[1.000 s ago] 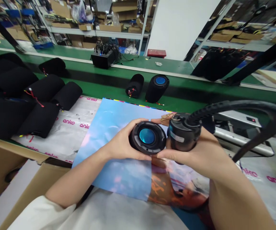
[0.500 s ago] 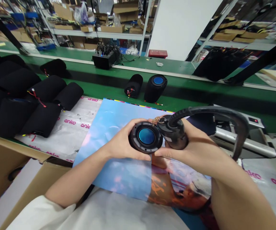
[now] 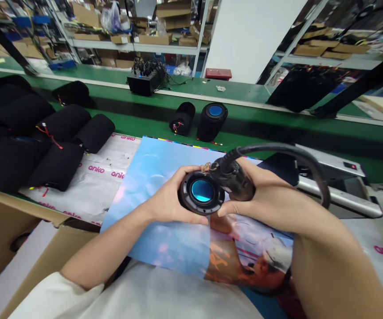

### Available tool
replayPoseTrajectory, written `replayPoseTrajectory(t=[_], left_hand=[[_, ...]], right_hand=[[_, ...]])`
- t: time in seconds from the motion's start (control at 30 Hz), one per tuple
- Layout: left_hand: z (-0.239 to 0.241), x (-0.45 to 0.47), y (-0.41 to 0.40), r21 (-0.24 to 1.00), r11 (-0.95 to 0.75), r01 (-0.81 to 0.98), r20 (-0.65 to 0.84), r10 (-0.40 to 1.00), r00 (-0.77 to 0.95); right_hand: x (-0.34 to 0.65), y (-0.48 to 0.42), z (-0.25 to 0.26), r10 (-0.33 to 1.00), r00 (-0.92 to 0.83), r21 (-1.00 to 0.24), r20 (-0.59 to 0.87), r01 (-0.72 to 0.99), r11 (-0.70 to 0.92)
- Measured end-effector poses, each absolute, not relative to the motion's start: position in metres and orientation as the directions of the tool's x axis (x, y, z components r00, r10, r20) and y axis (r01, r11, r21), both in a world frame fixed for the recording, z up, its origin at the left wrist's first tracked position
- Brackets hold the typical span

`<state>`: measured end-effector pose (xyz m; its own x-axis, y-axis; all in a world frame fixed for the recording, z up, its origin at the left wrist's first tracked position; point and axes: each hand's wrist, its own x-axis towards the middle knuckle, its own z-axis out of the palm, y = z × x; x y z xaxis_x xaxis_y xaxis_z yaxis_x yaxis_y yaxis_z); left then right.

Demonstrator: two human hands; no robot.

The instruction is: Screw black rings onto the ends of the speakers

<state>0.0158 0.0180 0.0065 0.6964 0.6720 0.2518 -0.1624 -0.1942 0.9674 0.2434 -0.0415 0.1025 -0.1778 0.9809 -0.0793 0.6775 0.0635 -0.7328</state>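
Observation:
A round black speaker (image 3: 202, 191) with a shiny blue centre faces up, its rim ringed with small holes. My left hand (image 3: 166, 199) is closed around its left side, thumb along the near edge. In my right hand (image 3: 264, 192) is a black electric screwdriver (image 3: 237, 180), tilted over the speaker's right rim, with a thick cable (image 3: 291, 150) arching off to the right. The thumb of that hand rests by the speaker's near right edge. The screwdriver's tip is hidden. Beneath both hands lies a printed poster sheet (image 3: 151, 239).
Several black cloth-covered speakers (image 3: 58, 166) with wires crowd the left side. On the green belt (image 3: 118, 110) sit two more, one lying speaker (image 3: 182, 118) and one upright speaker (image 3: 212, 122). A silver device (image 3: 341, 186) is at right, and an open cardboard box (image 3: 72, 248) at lower left.
The screwdriver has tipped further over and shifted slightly left with my right hand, and its cable has dropped. The two speakers on the belt have drifted slightly left.

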Motion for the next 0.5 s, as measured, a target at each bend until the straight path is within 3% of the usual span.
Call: replayPoseTrajectory(t=[0.1,0.23,0.4,0.5], left_hand=[[0.003,0.018,0.016,0.957,-0.226,-0.183,0.290,0.685,0.669],[-0.001,0.021,0.013,0.923,-0.308,-0.230,0.383,0.695,0.608],[-0.002,0.022,0.012,0.896,-0.355,-0.267,0.443,0.669,0.596],[0.000,0.020,0.009,0.906,-0.354,-0.233,0.421,0.683,0.597]], right_hand=[[0.239,-0.042,0.107,0.983,-0.159,-0.715,-0.096,0.698,0.043],[0.231,-0.053,0.103,0.994,0.038,-0.635,-0.101,0.767,-0.094],[0.238,-0.055,0.093,0.998,-0.051,-0.778,-0.036,0.629,0.004],[0.242,-0.053,0.089,0.998,-0.056,-0.802,-0.032,0.597,0.008]])
